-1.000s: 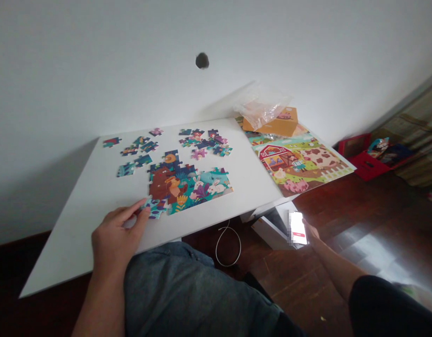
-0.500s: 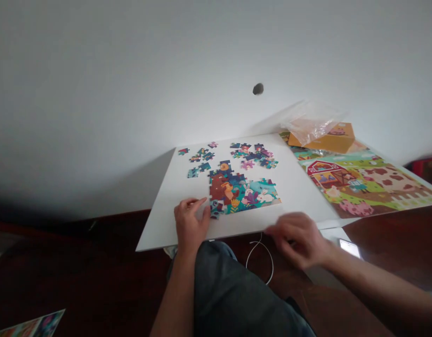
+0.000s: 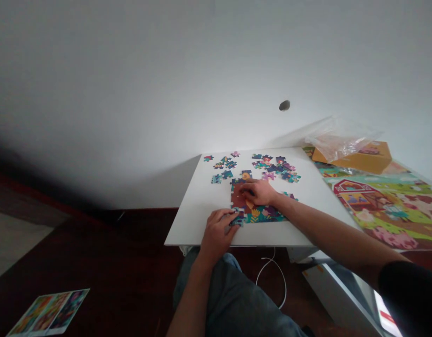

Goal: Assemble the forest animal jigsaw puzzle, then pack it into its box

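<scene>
A: What is the biggest thing here?

B: The pale wall (image 3: 188,89), with the white table (image 3: 197,220) up against it. That smooth top probably lets pieces slide about easily.

A: And to the right?

B: A farm picture (image 3: 388,210) lies flat, bearing an orange box (image 3: 374,161) with a crumpled clear bag (image 3: 337,140) draped over part of it. I'd guess they sit there to be out of the hands' way.

A: Where is the joined puzzle (image 3: 255,215)?

B: Near the table's front edge, partly beneath the right arm, which looks handy for both hands to reach.

A: How does it look?

B: Brown at the left, teal below, with a yellow flower. The lower edge runs straight; knobs stick out along the left side. The right hand and forearm hide much of the rest.

A: What are the hands doing?

B: The right hand (image 3: 258,191) is curled, fingertips down over the brown area; I can't tell whether it grips anything. The left hand (image 3: 219,228) has thumb and forefinger closed about the corner section (image 3: 240,218), at the puzzle's lower left, seemingly to steady it. Whether that corner is locked in, I can't tell.

A: And the smallest things?

B: Loose pieces (image 3: 227,174) beyond the puzzle, in teal, navy and pink, some overlapping. Printed sides face up, perhaps for easy picking.
</scene>
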Tool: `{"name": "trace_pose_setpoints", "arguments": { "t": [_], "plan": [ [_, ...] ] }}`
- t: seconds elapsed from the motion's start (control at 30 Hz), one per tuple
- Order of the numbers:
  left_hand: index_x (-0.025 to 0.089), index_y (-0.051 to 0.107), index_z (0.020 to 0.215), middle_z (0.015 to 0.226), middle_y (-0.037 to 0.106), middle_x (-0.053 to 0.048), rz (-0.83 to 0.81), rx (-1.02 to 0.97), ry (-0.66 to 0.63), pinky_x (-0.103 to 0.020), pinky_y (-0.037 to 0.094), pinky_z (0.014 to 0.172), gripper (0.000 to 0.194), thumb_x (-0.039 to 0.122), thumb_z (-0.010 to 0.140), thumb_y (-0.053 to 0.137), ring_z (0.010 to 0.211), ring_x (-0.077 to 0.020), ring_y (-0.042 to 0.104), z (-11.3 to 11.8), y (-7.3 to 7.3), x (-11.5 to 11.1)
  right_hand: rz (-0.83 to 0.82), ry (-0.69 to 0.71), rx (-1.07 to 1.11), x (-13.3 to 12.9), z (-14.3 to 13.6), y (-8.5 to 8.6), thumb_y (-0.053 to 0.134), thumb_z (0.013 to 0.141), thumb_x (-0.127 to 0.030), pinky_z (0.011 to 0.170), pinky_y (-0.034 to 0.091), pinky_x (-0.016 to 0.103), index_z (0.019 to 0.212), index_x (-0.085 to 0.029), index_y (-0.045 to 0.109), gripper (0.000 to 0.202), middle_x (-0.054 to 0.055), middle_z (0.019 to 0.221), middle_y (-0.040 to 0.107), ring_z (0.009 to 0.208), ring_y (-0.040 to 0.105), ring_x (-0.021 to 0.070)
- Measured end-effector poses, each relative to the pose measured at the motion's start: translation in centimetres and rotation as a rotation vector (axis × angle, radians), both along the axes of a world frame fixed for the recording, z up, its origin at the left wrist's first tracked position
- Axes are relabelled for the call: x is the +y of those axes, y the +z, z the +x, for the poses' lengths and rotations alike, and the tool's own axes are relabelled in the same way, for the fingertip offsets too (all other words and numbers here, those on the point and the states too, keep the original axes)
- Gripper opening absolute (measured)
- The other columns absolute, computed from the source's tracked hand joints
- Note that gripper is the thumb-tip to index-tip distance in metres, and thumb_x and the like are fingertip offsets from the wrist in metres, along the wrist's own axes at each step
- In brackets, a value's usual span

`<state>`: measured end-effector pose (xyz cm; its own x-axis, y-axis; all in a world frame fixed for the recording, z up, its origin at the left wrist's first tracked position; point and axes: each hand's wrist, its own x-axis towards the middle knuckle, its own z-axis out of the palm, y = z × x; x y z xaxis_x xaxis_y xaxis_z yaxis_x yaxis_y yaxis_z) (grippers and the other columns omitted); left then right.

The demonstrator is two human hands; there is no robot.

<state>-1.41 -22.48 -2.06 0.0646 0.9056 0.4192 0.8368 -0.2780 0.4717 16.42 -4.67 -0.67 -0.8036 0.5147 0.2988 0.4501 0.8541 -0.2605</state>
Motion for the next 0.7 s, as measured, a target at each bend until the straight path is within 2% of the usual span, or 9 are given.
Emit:
{"name": "trace_pose_setpoints", "arguments": {
  "t": [0.13,0.27,0.37,0.53,0.7],
  "plan": [
    [0.029,0.069,0.119,0.115,0.064,-0.006,-0.009,0.095,0.052,-0.044,0.047,0.097,0.031,0.030,0.088,0.064,0.109,-0.0241,0.055,0.75,0.32,-0.10,-0.072,0.022,0.017,0.51,-0.20,0.10,0.053,0.086,-0.023,0.079,0.045,0.026,0.112,-0.025,0.069,0.030,0.004,0.106,0.070,0.092,0.064,0.0181],
    [0.030,0.068,0.121,0.126,0.062,-0.005,0.009,0.161,0.022,-0.046,0.044,0.100,0.032,0.028,0.090,0.060,0.115,-0.0257,0.052,1.08,0.55,-0.28,-0.100,0.014,0.029,0.75,-0.36,0.17,0.054,0.085,-0.023,0.081,0.045,0.027,0.113,-0.026,0.069,0.032,0.002,0.109,0.071,0.093,0.065,0.0190],
    [0.030,0.068,0.119,0.127,0.063,-0.004,0.004,0.163,0.004,-0.047,0.044,0.100,0.031,0.025,0.089,0.059,0.116,-0.0259,0.051,1.04,0.66,-0.24,-0.135,0.010,0.017,0.69,-0.40,0.29,0.054,0.085,-0.023,0.082,0.045,0.027,0.113,-0.028,0.069,0.033,0.001,0.108,0.073,0.095,0.065,0.0191],
    [0.031,0.065,0.124,0.125,0.061,-0.005,-0.051,0.155,-0.018,-0.047,0.044,0.101,0.035,0.022,0.091,0.056,0.118,-0.0244,0.051,0.81,0.95,-0.15,-0.157,-0.001,0.005,0.74,-0.46,0.57,0.055,0.084,-0.024,0.077,0.045,0.027,0.111,-0.029,0.071,0.032,0.000,0.104,0.074,0.091,0.066,0.0192],
    [0.034,0.066,0.122,0.139,0.053,-0.003,-0.069,0.171,-0.059,-0.049,0.040,0.108,0.037,0.017,0.092,0.052,0.131,-0.0253,0.043,0.54,0.93,-0.23,-0.174,-0.028,0.005,0.88,-0.48,0.46,0.055,0.083,-0.027,0.075,0.044,0.028,0.111,-0.030,0.071,0.032,-0.001,0.103,0.074,0.091,0.066,0.0203]
  ]
}}
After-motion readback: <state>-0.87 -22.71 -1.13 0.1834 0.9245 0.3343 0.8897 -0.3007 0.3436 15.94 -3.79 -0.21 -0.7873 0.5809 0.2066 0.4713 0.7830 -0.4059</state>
